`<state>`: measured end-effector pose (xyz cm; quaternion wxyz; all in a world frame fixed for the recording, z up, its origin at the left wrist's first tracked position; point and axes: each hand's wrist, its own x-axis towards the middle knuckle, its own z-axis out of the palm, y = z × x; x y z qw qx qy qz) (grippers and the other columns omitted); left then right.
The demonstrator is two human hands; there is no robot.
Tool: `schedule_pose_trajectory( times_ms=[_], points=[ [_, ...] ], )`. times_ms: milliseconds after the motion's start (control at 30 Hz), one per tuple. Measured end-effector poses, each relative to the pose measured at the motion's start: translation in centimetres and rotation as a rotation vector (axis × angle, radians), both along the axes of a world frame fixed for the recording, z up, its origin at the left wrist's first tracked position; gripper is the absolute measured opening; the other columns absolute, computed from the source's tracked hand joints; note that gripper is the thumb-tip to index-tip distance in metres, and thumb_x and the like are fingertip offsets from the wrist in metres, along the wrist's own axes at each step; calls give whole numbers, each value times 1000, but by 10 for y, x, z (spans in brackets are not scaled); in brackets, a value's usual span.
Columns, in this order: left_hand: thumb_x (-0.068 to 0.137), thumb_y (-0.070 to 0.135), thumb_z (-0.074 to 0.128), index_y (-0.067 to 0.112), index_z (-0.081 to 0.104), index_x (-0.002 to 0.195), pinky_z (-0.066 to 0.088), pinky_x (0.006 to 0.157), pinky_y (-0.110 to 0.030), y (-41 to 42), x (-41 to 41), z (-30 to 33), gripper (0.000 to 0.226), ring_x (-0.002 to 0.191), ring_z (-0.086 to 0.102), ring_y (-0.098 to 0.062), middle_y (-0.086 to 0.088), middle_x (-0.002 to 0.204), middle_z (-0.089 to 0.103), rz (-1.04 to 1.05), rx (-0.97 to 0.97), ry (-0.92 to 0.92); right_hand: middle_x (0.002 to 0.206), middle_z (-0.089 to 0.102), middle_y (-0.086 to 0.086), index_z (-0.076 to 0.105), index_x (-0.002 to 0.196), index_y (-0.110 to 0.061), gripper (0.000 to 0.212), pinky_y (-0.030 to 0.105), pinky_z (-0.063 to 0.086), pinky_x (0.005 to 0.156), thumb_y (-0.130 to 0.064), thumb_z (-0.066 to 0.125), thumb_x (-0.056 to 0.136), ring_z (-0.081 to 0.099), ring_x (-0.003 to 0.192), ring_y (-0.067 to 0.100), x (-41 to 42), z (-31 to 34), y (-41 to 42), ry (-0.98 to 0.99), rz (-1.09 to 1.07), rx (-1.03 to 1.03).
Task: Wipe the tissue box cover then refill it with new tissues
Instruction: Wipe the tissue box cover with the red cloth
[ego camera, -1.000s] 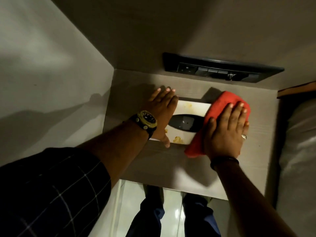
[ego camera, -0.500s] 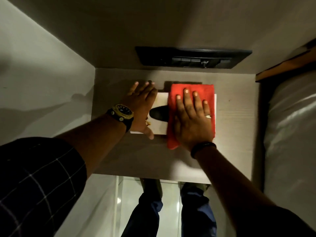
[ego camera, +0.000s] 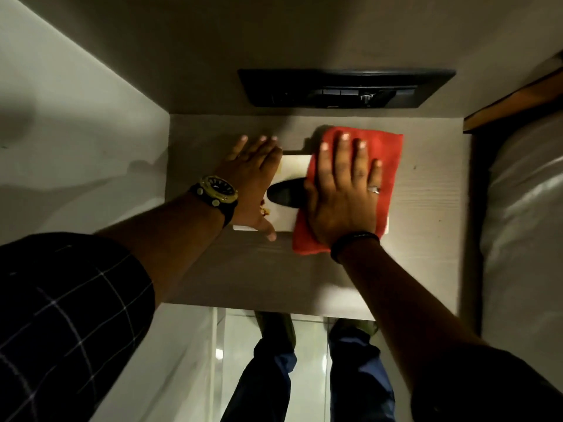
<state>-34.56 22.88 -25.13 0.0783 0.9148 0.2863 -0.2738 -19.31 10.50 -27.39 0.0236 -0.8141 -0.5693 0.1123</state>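
Note:
A white tissue box cover (ego camera: 293, 169) with a dark oval slot lies flat on the pale wooden bedside table (ego camera: 426, 239). A red cloth (ego camera: 387, 147) covers the right part of its top. My right hand (ego camera: 342, 190) presses flat on the cloth with fingers straight and spread. My left hand (ego camera: 249, 175), with a watch on the wrist, rests over the cover's left end, fingers straight and thumb at its near edge. A yellowish mark shows by my left palm. No tissues are in view.
A black switch panel (ego camera: 344, 88) is set in the wall behind the table. A wall (ego camera: 76, 147) closes the left side. A bed with white bedding (ego camera: 524, 223) runs along the right. Below the table's front edge are my legs and a glossy tiled floor (ego camera: 307, 376).
My right hand has slid the red cloth leftward across the cover's top, from its right end to over the slot. My left hand stayed on the left end.

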Motion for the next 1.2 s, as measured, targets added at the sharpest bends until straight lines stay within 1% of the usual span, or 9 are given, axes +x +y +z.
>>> schedule_pose_trajectory(
  times_ms=[233, 500, 567, 633, 767, 867, 933, 1033, 1200],
  points=[
    [38, 100, 44, 11, -16, 149, -14, 116, -44, -1, 0, 1, 155, 148, -11, -28, -12, 161, -14, -27, 28, 44, 162, 16, 11, 14, 154, -14, 68, 52, 4, 119, -51, 24, 98, 15, 148, 33, 18, -3, -9, 31, 308, -29],
    [42, 93, 58, 8, -16, 149, -12, 117, -46, -3, 3, 4, 155, 148, -12, -29, -13, 160, -16, -14, 12, 54, 160, 10, 22, 11, 153, -4, 66, 54, 9, 120, -44, 20, 101, 10, 148, 38, 11, -1, 0, -10, -461, -11],
    [43, 92, 60, 7, -17, 148, -14, 116, -45, -3, 3, 5, 156, 148, -12, -29, -13, 160, -16, -11, 0, 47, 160, 11, 24, 12, 153, -2, 66, 55, 9, 120, -43, 22, 101, 10, 148, 39, 5, 1, 8, -5, -533, -18],
    [42, 90, 63, 6, -15, 149, -15, 115, -45, -2, 3, 6, 156, 148, -11, -29, -14, 160, -14, -9, -15, 35, 160, 11, 22, 15, 153, -3, 66, 54, 4, 119, -41, 27, 100, 9, 148, 39, 2, 1, 6, 19, -352, -3],
    [42, 89, 64, 7, -11, 150, -16, 114, -43, -3, 4, 9, 155, 148, -10, -29, -14, 161, -12, 8, -28, 16, 162, 6, 15, 9, 154, -9, 65, 51, 2, 119, -42, 25, 100, 5, 149, 36, -1, 4, 0, 2, 366, -63],
    [42, 90, 63, 7, -10, 150, -15, 114, -43, -4, 4, 11, 154, 148, -10, -28, -14, 161, -11, 12, -24, 22, 162, 8, 13, 11, 154, -10, 64, 51, 8, 121, -42, 18, 99, 8, 149, 34, 12, 4, 3, -28, 575, -80],
    [43, 90, 61, 9, -13, 150, -17, 113, -43, -4, 4, 12, 154, 148, -11, -28, -13, 161, -13, 17, -30, 27, 161, 14, 14, 16, 154, -11, 63, 50, 8, 121, -42, 22, 99, 12, 149, 34, 18, 3, 0, 13, 452, -46],
    [43, 91, 60, 9, -17, 149, -17, 112, -43, -4, 4, 11, 154, 148, -13, -28, -13, 160, -16, 14, -23, 30, 160, 16, 17, 18, 153, -9, 66, 48, 3, 120, -40, 30, 97, 13, 149, 34, 25, -1, -5, 65, 38, 17],
    [42, 89, 64, 8, -14, 149, -16, 113, -44, -5, 3, 8, 155, 148, -12, -30, -15, 160, -15, 17, -21, 6, 161, 10, 21, 12, 154, -7, 67, 52, 8, 120, -40, 28, 98, 9, 148, 38, 29, -5, -10, 24, -297, 27]
  ],
)
